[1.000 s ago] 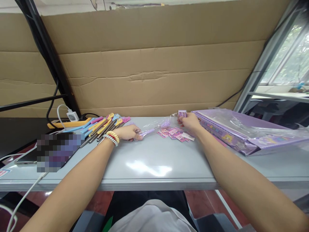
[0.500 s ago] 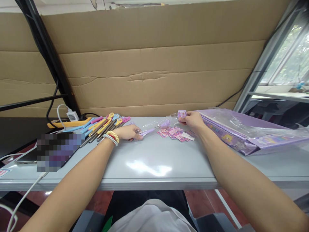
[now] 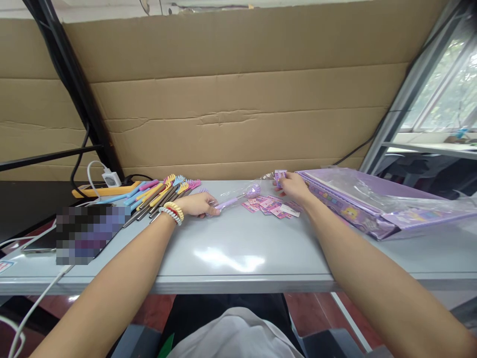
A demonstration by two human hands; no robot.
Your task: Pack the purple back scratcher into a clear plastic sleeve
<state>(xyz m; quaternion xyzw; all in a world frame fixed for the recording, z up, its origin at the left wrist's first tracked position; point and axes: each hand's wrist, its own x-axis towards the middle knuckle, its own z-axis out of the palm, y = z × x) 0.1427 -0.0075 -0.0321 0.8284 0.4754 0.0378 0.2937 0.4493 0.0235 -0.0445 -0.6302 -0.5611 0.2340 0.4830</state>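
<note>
A purple back scratcher [image 3: 229,203] lies inside a clear plastic sleeve [image 3: 265,182], stretched between my hands just above the table. My left hand [image 3: 201,204] pinches the sleeve at the handle end. At the far right end of the sleeve, my right hand [image 3: 293,185] grips a small purple printed card [image 3: 279,177] between thumb and fingers. Whether the card is inside the sleeve or against it, I cannot tell. Below the sleeve, several pink and purple cards [image 3: 270,205] are spread on the table, close to my right hand.
Several coloured back scratchers [image 3: 164,191] are piled left of my left hand. A phone-like device [image 3: 91,233], partly blurred out, lies nearer the left edge with white cables. On the right sits a big purple plastic-wrapped package [image 3: 372,199]. Cardboard [image 3: 238,99] stands behind the grey table [image 3: 238,253].
My right hand has shifted slightly left with the small card. The back scratcher's head has turned a little inside the sleeve. My left hand stays almost in place.
</note>
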